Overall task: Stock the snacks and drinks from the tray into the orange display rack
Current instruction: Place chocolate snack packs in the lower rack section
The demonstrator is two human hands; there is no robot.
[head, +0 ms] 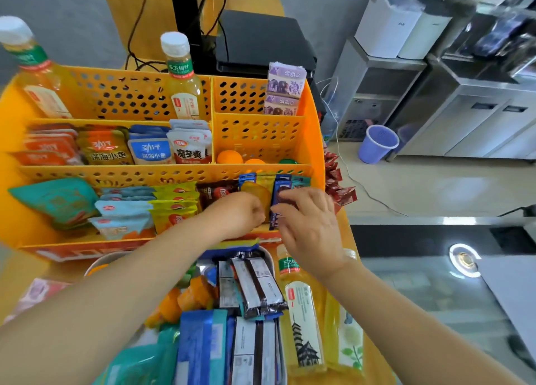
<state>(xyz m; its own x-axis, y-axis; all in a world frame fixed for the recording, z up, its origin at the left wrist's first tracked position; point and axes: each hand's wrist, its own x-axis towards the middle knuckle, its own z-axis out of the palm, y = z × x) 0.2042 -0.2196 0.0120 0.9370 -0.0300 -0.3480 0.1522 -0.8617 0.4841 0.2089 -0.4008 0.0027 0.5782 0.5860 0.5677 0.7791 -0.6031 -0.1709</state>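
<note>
Both hands seemingly hold bar upright.

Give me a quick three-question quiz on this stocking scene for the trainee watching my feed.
1. True or false: the two purple cartons stand in the back right compartment of the orange rack.
2. How many tea bottles already stand upright in the rack's back row?
3. Multiple choice: the right hand touches A) an orange, B) a dark blue packet, C) a bottle cap.

Key
1. True.
2. Two: a left bottle and a middle bottle.
3. B. It stands in the front row, with the left hand curled beside it.
</note>
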